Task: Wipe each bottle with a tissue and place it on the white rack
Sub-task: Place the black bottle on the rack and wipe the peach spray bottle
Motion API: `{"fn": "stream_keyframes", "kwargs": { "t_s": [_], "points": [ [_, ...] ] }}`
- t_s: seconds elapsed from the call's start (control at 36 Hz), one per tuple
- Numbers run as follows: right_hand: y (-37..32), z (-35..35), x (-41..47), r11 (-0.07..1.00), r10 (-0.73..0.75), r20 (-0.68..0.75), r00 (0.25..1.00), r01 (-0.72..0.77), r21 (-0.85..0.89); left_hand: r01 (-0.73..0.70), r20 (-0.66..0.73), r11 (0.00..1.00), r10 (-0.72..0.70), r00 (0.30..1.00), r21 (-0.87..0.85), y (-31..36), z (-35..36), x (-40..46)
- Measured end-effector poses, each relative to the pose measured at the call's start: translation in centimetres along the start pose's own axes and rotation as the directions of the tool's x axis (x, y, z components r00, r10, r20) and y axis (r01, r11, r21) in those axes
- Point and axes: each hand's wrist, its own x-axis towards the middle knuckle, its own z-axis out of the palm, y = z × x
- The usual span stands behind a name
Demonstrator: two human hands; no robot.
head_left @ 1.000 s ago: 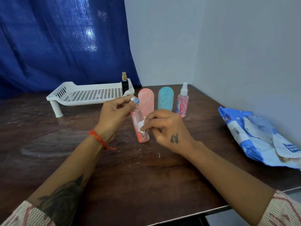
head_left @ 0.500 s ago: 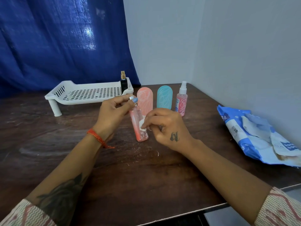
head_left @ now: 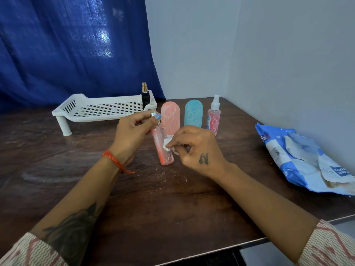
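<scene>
The left hand (head_left: 132, 129) pinches the silver cap of a slim clear-pink plastic bottle (head_left: 163, 148), thumb and forefinger curled round the top, so the bottle stands tilted with its base on the dark wooden tabletop (head_left: 153, 204). The right hand (head_left: 194, 146) pinches a small folded white tissue (head_left: 166, 146) between its fingertips and presses it against the bottle's side, about midway up. This grip looks firm on both sides.

To wipe well, the tissue should probably travel the full length of the body, from under the cap to the base, while the left hand turns the bottle by its cap so every face meets the paper. The pad is small, so light, repeated strokes seem wiser than one hard push, which could slide the base across the tabletop.

The white perforated plastic rack (head_left: 99, 110) stands behind and to the left, with a small black bottle with a gold sprayer (head_left: 145, 96) at its right end. A coral rounded bottle (head_left: 170, 117), a teal rounded bottle (head_left: 193, 115) and a pink spray bottle with a white nozzle (head_left: 214, 116) wait in a row just beyond the hands. A blue-and-white tissue packet (head_left: 299, 160) lies to the right.
</scene>
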Motion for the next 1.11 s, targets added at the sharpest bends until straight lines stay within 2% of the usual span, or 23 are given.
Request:
{"fn": "stream_keyframes", "kwargs": {
  "t_s": [0.17, 0.31, 0.42, 0.5, 0.67, 0.89, 0.97, 1.06, 1.11],
  "points": [
    [-0.6, 0.3, 0.0, 0.997, -0.072, 0.090, 0.993, 0.068, 0.039, -0.019, 0.008, 1.000, 0.019, 1.000, 0.025, 0.3, -0.1, -0.3],
    [-0.1, -0.3, -0.1, 0.997, -0.017, 0.179, 0.984, 0.002, 0.081, 0.001, 0.004, 1.000, -0.001, 1.000, 0.019, 0.3, -0.2, -0.2],
    [0.2, -0.2, 0.0, 0.998, 0.034, 0.088, 0.996, -0.039, 0.051, 0.010, 0.002, 1.000, -0.010, 1.000, 0.017, 0.4, -0.2, -0.2],
    [-0.2, 0.1, 0.0, 1.000, 0.004, 0.042, 0.999, -0.005, 0.025, 0.019, -0.010, 1.000, -0.019, 1.000, 0.012, 0.4, -0.2, -0.3],
    [-1.4, 0.3, 0.0, 0.987, -0.158, 0.267, 0.951, 0.154, 0.035, 0.028, -0.013, 1.000, -0.028, 1.000, 0.012, 0.3, -0.3, -0.2],
    [-0.8, -1.1, 0.2, 0.997, -0.061, 0.380, 0.923, 0.037, 0.070, 0.049, -0.014, 0.999, -0.049, 0.999, -0.008, 0.1, -0.3, -0.1],
    [0.1, -1.3, 0.1, 0.999, 0.017, 0.345, 0.939, -0.032, 0.036, 0.042, -0.018, 0.999, -0.042, 0.999, -0.024, 0.2, -0.2, -0.2],
    [0.6, -1.1, 0.2, 0.994, 0.076, 0.176, 0.982, -0.087, 0.058, 0.041, -0.019, 0.999, -0.041, 0.999, -0.022, 0.2, -0.1, -0.2],
    [0.3, -0.7, 0.2, 0.997, 0.054, 0.109, 0.993, -0.060, 0.053, 0.033, -0.012, 0.999, -0.033, 0.999, -0.022, 0.3, -0.2, -0.2]
  ]
}}
